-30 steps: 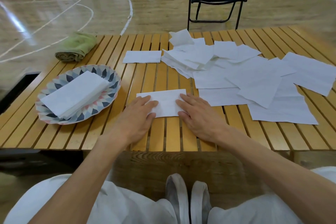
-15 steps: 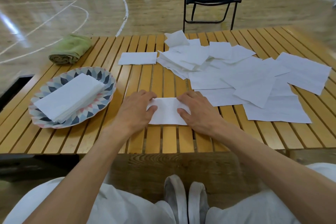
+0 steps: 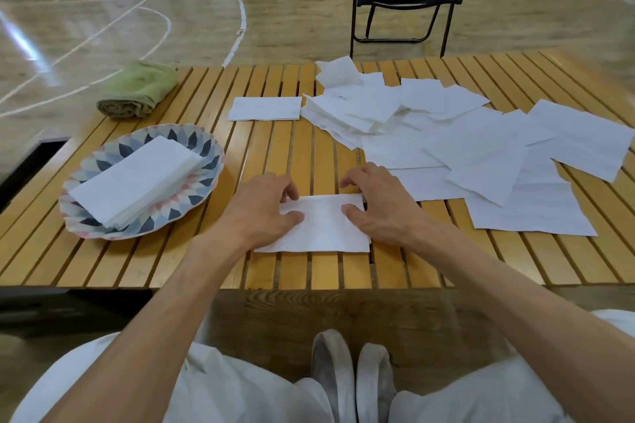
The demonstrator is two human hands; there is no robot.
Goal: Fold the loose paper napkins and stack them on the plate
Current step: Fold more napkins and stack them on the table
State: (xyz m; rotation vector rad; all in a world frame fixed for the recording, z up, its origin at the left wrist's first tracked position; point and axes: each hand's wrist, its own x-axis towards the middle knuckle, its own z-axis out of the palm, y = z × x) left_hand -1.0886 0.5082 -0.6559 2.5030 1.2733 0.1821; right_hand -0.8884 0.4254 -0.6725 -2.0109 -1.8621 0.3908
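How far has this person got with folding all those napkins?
Partly there. Done: a stack of folded napkins already lies on the patterned plate. In hand: the left hand and right hand pinch the far edge of one half-folded napkin at the table's near edge. Left: a spread of loose napkins on the right, plus one folded napkin lying off the plate.

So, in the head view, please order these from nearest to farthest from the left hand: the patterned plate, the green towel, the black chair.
1. The patterned plate, just left of the left hand, on the table's near left part.
2. The green towel, rolled at the table's far left corner.
3. The black chair, on the floor beyond the table's far edge.
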